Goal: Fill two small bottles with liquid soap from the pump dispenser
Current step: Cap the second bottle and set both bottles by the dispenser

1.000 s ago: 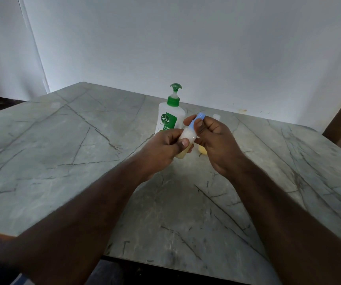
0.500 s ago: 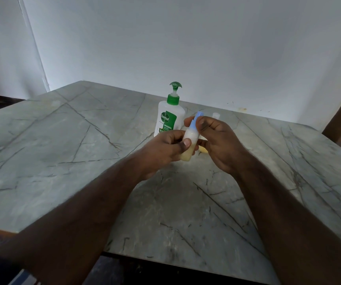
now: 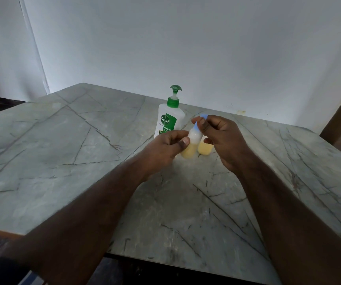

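Far left of centre: Dettol pump dispenser (image 3: pixel 168 118) upright on the marble table (image 3: pixel 62 153). Just right of it, left hand (image 3: pixel 163 150) closed around a small bottle (image 3: pixel 191 144) of yellow soap, long axis near upright. Directly above — blue cap (image 3: pixel 200 121) on the bottle's top, pinched by the right hand (image 3: pixel 223 138), seemingly being closed. Behind, second small bottle (image 3: pixel 204 149), also yellow, standing on the table.

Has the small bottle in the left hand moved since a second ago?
Yes, slightly. The small bottle has dropped and now tilts more upright, its yellow base showing lower against the pump dispenser behind it.
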Demonstrator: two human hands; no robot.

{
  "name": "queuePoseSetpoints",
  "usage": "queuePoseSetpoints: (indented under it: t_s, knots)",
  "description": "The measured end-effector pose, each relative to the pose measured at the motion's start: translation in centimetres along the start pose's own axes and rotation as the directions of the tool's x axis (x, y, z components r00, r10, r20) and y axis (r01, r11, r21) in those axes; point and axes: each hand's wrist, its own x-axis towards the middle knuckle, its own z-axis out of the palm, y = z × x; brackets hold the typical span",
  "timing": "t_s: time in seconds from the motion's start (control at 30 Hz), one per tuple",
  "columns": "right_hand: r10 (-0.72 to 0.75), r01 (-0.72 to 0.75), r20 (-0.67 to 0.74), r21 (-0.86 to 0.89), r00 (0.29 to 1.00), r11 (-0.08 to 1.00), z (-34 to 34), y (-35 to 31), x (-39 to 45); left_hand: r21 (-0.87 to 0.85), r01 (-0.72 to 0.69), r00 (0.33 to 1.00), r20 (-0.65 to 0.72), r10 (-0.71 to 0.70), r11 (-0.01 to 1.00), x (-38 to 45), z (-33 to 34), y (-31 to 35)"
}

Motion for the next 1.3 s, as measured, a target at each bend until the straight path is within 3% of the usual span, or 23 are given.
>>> queuePoseSetpoints:
  t_s: [0.27,0.43,0.7,1.13,1.3]
  knots:
    - [-0.074,0.03,-0.139,-0.295,0.987,0.955,-1.0,0.6,0.9,0.077,0.004,0.985,-0.171,0.009,0.997,0.0,-0.5,-0.2]
    - [-0.122,0.077,-0.056,-0.507,0.991,0.859,-1.1,-0.3,2.3,0.179,0.018,0.985,-0.175,0.014,0.984,0.0,-0.3,-0.1]
    - [-0.034,0.082,0.078,-0.753,0.996,0.653,-0.7,-1.0,5.4,0.186,0.027,0.977,-0.211,0.013,0.982,0.1,-0.4,-0.3]
    - [0.043,0.167,0.196,-0.913,0.98,0.373,0.4,-2.6,6.7,0.236,0.031,0.978,-0.21,0.02,0.971,0.0,-0.3,-0.2]
    - [0.072,0.17,0.209,-0.917,0.975,0.361,0.7,-2.7,6.9,0.255,0.036,0.981,-0.195,0.015,0.966,0.2,-0.4,-0.5]
